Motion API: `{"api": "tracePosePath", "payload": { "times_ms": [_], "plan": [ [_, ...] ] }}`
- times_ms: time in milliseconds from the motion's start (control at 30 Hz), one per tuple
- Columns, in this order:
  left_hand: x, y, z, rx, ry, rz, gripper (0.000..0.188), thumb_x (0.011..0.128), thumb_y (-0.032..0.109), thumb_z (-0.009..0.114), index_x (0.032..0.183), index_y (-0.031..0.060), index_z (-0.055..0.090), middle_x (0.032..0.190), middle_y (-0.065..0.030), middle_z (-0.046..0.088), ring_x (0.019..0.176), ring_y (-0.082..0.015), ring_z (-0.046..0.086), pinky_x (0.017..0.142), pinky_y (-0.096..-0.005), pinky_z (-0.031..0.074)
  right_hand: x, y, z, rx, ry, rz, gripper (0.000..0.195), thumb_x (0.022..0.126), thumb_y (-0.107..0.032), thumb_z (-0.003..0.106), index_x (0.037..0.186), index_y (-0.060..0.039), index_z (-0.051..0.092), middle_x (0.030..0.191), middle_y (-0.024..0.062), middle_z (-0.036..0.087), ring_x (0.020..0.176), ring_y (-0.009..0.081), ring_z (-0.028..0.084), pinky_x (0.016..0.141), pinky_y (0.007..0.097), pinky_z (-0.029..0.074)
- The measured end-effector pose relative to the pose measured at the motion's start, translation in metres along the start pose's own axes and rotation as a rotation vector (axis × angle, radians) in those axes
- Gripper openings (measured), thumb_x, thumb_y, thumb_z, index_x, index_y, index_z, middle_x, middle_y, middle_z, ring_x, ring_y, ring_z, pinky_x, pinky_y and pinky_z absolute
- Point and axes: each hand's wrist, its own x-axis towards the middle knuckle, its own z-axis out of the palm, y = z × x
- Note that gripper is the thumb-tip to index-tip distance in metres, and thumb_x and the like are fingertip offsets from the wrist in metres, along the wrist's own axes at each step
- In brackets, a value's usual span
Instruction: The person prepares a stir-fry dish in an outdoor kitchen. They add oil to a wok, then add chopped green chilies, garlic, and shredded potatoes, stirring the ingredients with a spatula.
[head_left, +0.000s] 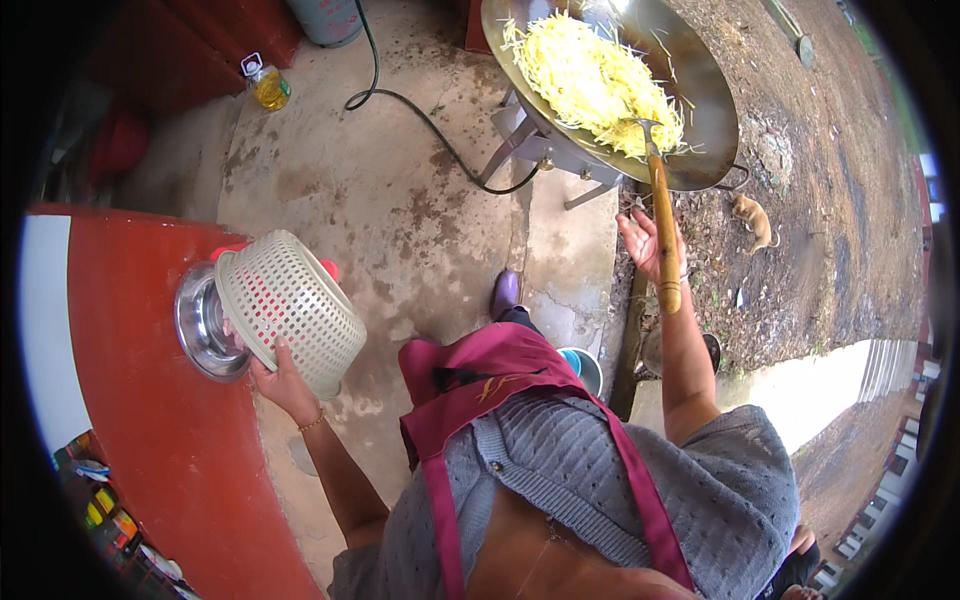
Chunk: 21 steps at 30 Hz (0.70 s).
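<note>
My left hand (286, 386) grips the rim of a pale plastic colander (300, 315), which is tilted on its side beside a shiny metal bowl (206, 330) on a red ledge. Part of something pink shows in the bowl. Close behind the wooden handle of a wok spatula (663, 225), my right hand (642, 241) has its fingers apart, with the palm showing and nothing seen in it. The spatula's metal head rests in shredded yellow food, like potato strips (592, 82), inside a large wok (709, 127) on a gas stove stand (517, 146).
A hose (442, 135) runs over the concrete from the stove towards a gas cylinder (326, 19). An oil bottle (270, 88) stands on the floor. A small tan animal (754, 221) is on the dirt beyond the wok. Near my feet is a bucket (589, 371). Part of another person shows lower right.
</note>
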Motion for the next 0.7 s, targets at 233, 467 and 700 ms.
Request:
{"api": "tracePosePath", "payload": {
  "times_ms": [233,467,700],
  "plan": [
    [0.002,-0.036,-0.009,0.206,-0.047,-0.023,0.016,0.081,0.005,0.057,0.093,-0.0044,0.051,0.088,-0.0063,0.056,0.075,-0.0112,0.051,0.069,-0.0261,0.044,0.099,0.161,-0.117,-0.021,0.710,0.285,0.062,0.092,-0.047,0.027,0.126,0.0043,0.028,0.116,0.0281,0.047,0.099,0.0377,0.054,0.080,0.0441,0.049],
    [-0.017,-0.130,0.017,0.646,-0.133,-0.185,0.015,0.073,0.005,0.061,0.078,-0.0019,0.049,0.070,-0.0052,0.053,0.063,-0.0109,0.047,0.058,-0.0267,0.042,0.336,0.159,-0.213,0.052,0.870,-0.128,0.067,0.088,-0.047,0.039,0.129,0.0021,0.018,0.117,0.0337,0.042,0.097,0.0444,0.053,0.076,0.0475,0.050],
    [-0.011,-0.212,0.065,0.773,-0.432,-0.183,0.018,0.071,0.009,0.066,0.070,-0.0004,0.050,0.064,-0.0092,0.055,0.055,-0.0170,0.051,0.052,-0.0293,0.042,0.444,0.098,-0.313,-0.026,0.457,-0.320,0.040,0.082,-0.032,0.056,0.103,0.0015,0.051,0.106,0.0178,0.055,0.090,0.0311,0.058,0.075,0.0396,0.051]
  ]
}}
